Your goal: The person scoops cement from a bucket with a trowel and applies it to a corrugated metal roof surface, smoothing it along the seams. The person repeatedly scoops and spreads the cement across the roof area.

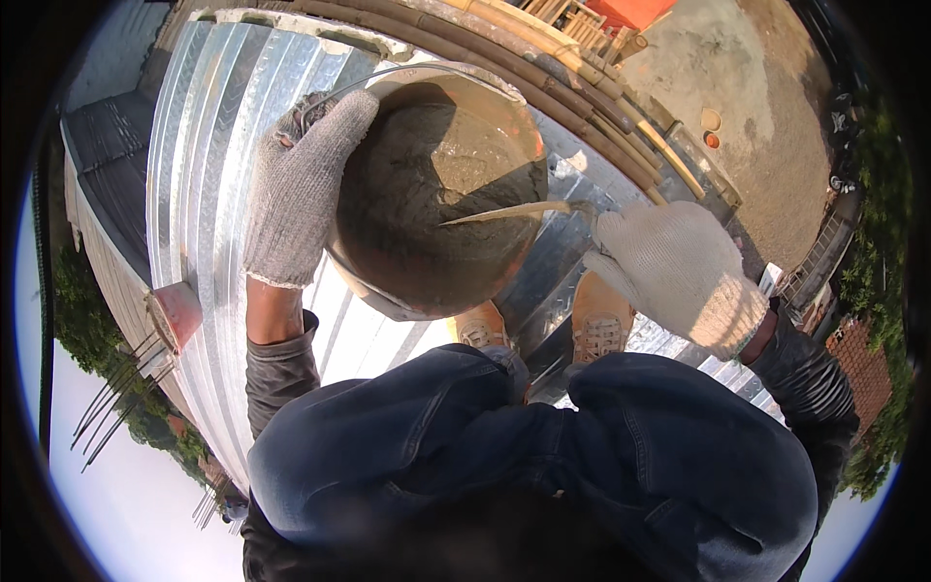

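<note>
A bucket (412,279) with a thin wire handle stands tilted in front of me, holding wet grey-brown mortar (456,155). My left hand (308,189), in a grey knitted glove, is closed on the bucket's left rim beside the wire handle; its fingertips are partly hidden. In my right hand (679,267), also gloved, is a trowel (509,210). Its narrow, mortar-coated blade reaches over the right rim, with the tip in the mortar. The trowel's grip is hidden inside the glove.
Shiny corrugated metal sheeting (208,145) lies under the bucket and my shoes (599,325). Bamboo poles (553,82) run along its far edge, with lower ground (766,116) beyond. A reddish trowel-like plate (177,312) lies at the left edge. Rebar ends (116,398) stick out there.
</note>
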Motion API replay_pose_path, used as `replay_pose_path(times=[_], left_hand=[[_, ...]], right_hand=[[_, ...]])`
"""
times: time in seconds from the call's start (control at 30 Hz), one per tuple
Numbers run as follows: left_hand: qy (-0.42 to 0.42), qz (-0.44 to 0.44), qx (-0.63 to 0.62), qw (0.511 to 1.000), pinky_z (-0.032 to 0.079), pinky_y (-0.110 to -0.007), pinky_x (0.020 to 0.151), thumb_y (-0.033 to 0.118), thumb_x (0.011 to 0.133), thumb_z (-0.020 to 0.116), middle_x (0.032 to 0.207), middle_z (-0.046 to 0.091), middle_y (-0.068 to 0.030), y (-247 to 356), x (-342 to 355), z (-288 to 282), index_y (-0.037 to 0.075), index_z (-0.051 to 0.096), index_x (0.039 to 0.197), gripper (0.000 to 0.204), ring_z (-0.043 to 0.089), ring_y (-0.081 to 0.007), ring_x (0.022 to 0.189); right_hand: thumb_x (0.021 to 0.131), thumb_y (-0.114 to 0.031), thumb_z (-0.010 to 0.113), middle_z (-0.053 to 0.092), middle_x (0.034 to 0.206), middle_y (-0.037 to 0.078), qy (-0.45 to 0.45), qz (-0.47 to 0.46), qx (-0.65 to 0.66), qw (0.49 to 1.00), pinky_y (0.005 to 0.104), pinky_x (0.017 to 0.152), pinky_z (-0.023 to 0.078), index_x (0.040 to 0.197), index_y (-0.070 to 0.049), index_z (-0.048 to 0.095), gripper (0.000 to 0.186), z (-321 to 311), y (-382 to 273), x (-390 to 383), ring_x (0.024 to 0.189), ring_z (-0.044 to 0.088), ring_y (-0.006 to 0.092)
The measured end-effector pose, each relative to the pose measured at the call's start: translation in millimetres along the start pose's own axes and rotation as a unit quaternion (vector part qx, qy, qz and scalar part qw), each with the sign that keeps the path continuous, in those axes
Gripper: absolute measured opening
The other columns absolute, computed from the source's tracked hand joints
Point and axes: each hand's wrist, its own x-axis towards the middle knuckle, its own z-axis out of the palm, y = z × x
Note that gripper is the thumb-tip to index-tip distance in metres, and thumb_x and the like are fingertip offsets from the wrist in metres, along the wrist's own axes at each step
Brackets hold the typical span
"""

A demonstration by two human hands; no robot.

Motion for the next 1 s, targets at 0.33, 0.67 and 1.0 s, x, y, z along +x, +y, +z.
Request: replay_pose_path(times=[0.33, 0.67, 1.0], left_hand=[[0.011, -0.011, 0.046, 0.999, 0.06, -0.028, 0.092, 0.023, 0.111, 0.077, 0.114, 0.08, -0.0045, -3.1, 10.5, 3.7, 0.001, 0.08, 0.131, 0.03, 0.073, -0.0115, 0.101], [0.074, 0.025, 0.009, 0.997, 0.06, -0.03, 0.095, 0.02, 0.113, 0.072, 0.122, 0.077, -0.0069, -63.2, 10.3, -55.5, 0.001, 0.074, 0.134, 0.028, 0.072, -0.015, 0.109], [0.16, -0.134, -0.126, 0.97, 0.061, -0.037, 0.109, 0.037, 0.117, 0.065, 0.143, 0.073, -0.0127, -211.8, -16.2, -155.6, 0.001, 0.065, 0.15, 0.049, 0.072, -0.0231, 0.124]], right_hand=[[0.111, -0.042, 0.067, 0.071, 0.091, 0.017, 0.13, -0.082, 0.141, 0.978, 0.0494, 0.074, 0.059, 0.114, -0.004, 0.075, 0.038, 69.4, -5.9, -5.1, 0.08, 0.071, 0.0396], [0.113, -0.043, 0.069, 0.067, 0.081, 0.021, -0.23, -0.001, 0.517, 0.824, 0.0449, 0.07, 0.055, 0.105, 0.002, 0.073, 0.046, 25.1, 21.4, 7.3, 0.074, 0.068, 0.0401], [0.108, -0.042, 0.075, 0.075, 0.094, 0.022, 0.067, 0.149, 0.429, 0.888, 0.0478, 0.076, 0.058, 0.112, -0.003, 0.079, 0.039, 33.8, 92.1, 3.6, 0.081, 0.072, 0.0357]])
